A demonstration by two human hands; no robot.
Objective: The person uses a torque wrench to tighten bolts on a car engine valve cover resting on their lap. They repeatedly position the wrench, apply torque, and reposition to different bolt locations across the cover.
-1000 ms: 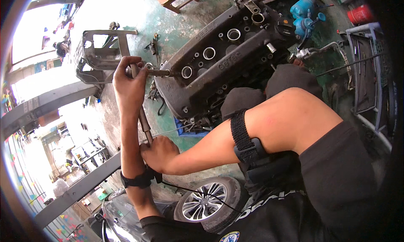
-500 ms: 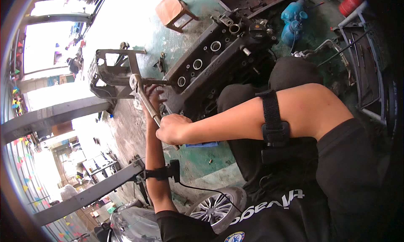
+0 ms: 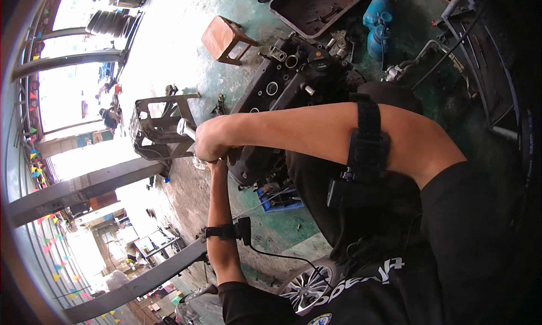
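Observation:
My right hand (image 3: 210,140) is closed round a ratchet wrench, its wrist bent over the tool. The silver head of the ratchet wrench (image 3: 185,128) sticks out on the hand's far left side, while its handle is hidden. My left hand (image 3: 219,166) lies just beneath, mostly covered by the right hand, so its fingers do not show. Right beside both hands is a dark engine (image 3: 293,83) with round openings along its top cover. My right forearm passes over part of it.
A dark stool-like frame (image 3: 186,107) lies on its side left of my hands. Beyond stand an orange-tan stool (image 3: 219,38) and a rusty tray (image 3: 288,11). Blue sprayer bottles (image 3: 379,40) are at the far right. Near my left arm are a blue tray (image 3: 282,205) and a wheel (image 3: 307,285).
My right hand has moved up and left, towards the ratchet's head, and now covers my left hand. The handle, plainly visible before, is now hidden. The view has shifted a little.

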